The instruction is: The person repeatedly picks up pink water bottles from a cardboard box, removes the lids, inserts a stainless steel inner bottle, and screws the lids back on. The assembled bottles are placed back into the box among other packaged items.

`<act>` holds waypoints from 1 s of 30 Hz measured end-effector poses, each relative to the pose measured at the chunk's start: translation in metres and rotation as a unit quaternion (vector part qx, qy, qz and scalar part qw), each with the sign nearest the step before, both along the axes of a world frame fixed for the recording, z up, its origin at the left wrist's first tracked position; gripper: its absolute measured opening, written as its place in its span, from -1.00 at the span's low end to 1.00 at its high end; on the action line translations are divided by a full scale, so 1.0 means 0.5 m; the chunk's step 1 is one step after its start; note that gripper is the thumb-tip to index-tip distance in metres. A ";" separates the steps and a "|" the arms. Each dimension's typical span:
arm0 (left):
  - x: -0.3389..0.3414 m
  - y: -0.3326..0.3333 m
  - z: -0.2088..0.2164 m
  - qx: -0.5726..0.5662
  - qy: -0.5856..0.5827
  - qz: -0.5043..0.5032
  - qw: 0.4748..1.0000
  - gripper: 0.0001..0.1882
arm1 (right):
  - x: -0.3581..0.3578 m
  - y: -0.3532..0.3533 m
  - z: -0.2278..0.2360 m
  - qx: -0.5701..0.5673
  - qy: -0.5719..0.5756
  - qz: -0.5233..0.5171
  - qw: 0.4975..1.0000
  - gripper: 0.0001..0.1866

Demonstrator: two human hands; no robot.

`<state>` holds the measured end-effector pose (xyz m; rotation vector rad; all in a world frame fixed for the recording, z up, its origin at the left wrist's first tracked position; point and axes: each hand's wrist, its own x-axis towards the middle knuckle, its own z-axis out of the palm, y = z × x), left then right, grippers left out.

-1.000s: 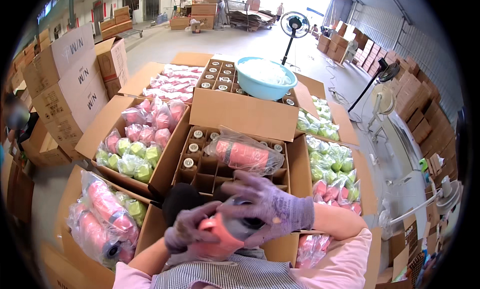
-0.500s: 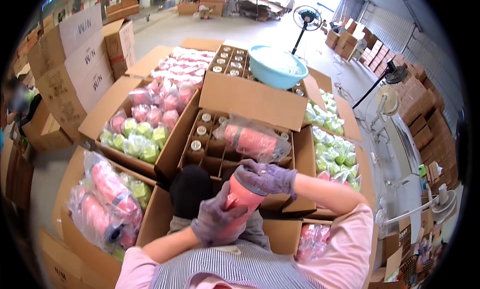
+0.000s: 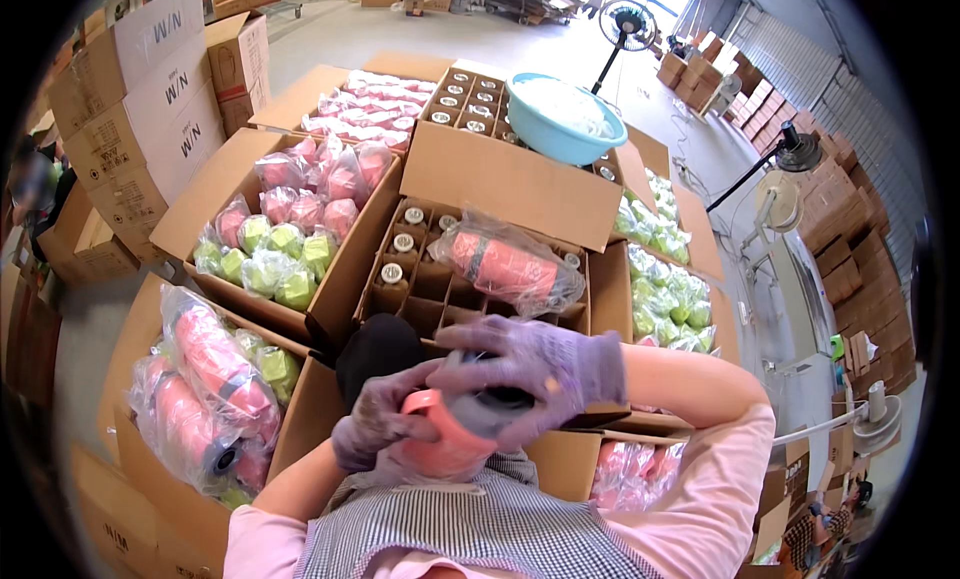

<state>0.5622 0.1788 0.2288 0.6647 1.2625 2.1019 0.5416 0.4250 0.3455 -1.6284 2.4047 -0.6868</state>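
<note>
A coral bottle point(image 3: 447, 441) is held low in front of my apron, partly inside a clear plastic bag. My left hand point(image 3: 388, 417), in a purple-grey glove, grips its side near a raised coral rim or loop. Across the bottle's dark grey top point(image 3: 485, 411) lies my gloved right hand point(image 3: 545, 371), fingers curled over it and slightly smeared by motion. Just beyond my hands, another bagged coral bottle point(image 3: 505, 267) rests on the dividers of an open carton point(image 3: 415, 309), where several bottles with silvery tops stand in the cells.
Open cartons surround me: coral and green bagged items point(image 3: 300, 229) at left, bagged coral bottles point(image 3: 215, 379) nearer, green ones point(image 3: 672, 309) at right. A blue basin point(image 3: 565, 139) sits atop the far carton. Stacked cartons point(image 3: 150, 109) rise at left; a fan point(image 3: 628, 24) stands behind.
The bottle has tilted, bringing its grey top lower and toward me. My right hand has moved nearer and now spreads over the top; my left hand has shifted left and up along the bottle.
</note>
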 end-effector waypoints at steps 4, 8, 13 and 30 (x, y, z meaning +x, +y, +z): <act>0.058 0.074 -0.012 -0.345 0.179 0.185 0.903 -0.23 | -0.039 0.054 -0.124 0.138 0.080 -0.071 0.985 -0.41; 0.009 0.024 -0.017 -0.063 0.059 0.076 0.993 -0.21 | -0.003 0.018 -0.023 0.131 0.242 0.023 0.961 -0.47; 0.043 0.050 -0.064 -0.218 0.116 0.212 0.946 -0.24 | -0.004 0.001 -0.085 -0.031 -0.100 -0.193 0.976 -0.41; 0.048 0.037 -0.021 -0.302 0.208 0.163 0.916 0.01 | 0.019 0.001 -0.078 0.022 -0.112 -0.207 0.972 -0.35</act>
